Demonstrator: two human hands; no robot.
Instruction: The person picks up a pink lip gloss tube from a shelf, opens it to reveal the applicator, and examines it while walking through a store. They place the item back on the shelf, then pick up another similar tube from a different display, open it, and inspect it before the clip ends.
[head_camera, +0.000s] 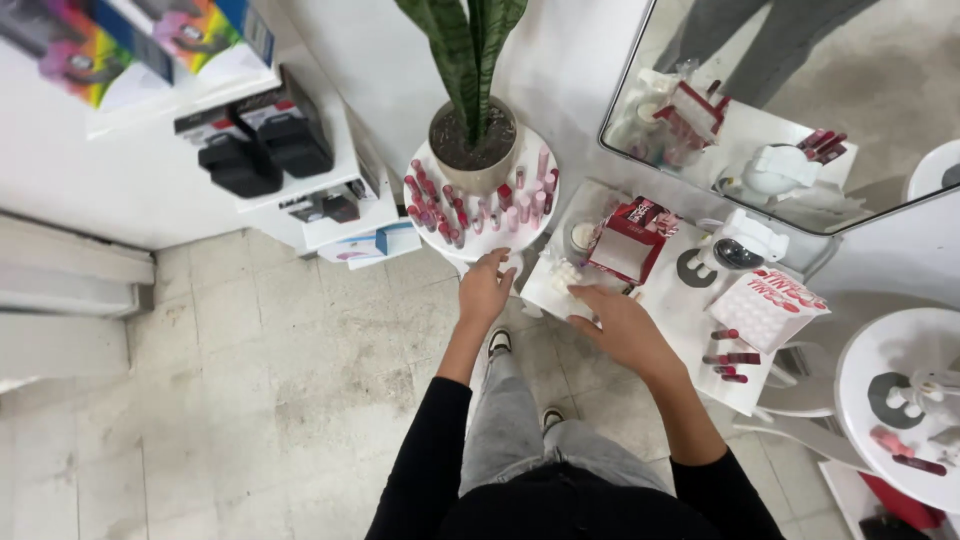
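Down at the front edge of the round white stand, our left hand reaches in with fingers loosely curled, the fingertips touching the rim near a small white piece; we cannot tell whether it actually grips anything. Just to the right, our right hand lies palm down with fingers spread flat over a white tray of small pale pieces at the near corner of the white desk, holding nothing that we can see. The round stand carries a ring of pink and red lip-product tubes standing upright around a potted snake plant in a beige pot. Beyond our right hand, on the desk, stands a red and white display box, with a small glass jar just beside it on the left. Farther right sit a white dispenser-like object on a grey disc, a white box with red print, and a few dark red tubes lying flat near the desk's edge. A mirror leans against the wall behind the desk. Another round white stand is at the far right, well apart from both hands. Below us, grey jeans and black-and-white shoes stand on the pale tiled floor.
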